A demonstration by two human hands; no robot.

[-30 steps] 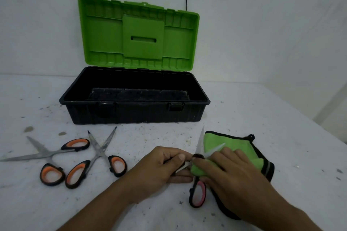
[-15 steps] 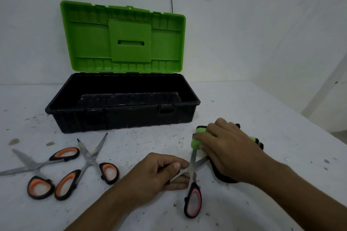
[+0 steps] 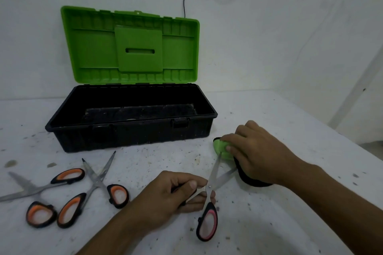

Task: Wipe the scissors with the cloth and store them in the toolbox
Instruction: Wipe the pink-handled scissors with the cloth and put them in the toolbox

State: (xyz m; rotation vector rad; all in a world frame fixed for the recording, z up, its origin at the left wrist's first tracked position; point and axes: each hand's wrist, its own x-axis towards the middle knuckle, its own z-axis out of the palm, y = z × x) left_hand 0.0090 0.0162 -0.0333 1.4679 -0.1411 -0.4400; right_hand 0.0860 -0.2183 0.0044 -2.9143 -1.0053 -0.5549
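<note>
Scissors (image 3: 213, 172) lie open between both hands: left hand (image 3: 165, 194) curls its fingers (image 3: 176, 180) round one handle, right hand (image 3: 255, 151) pinches cloth (image 3: 221, 148) on one blade's tip. Cloth is now farther up the blade than before.

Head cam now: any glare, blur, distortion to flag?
Head view: dim, flat light, faint shadows; no glare on the held scissors; green cloth reads clearly; toolbox interior nearly black, detail lost; wide-angle slightly bows the toolbox rim; soft overall, no obvious motion blur.
</note>
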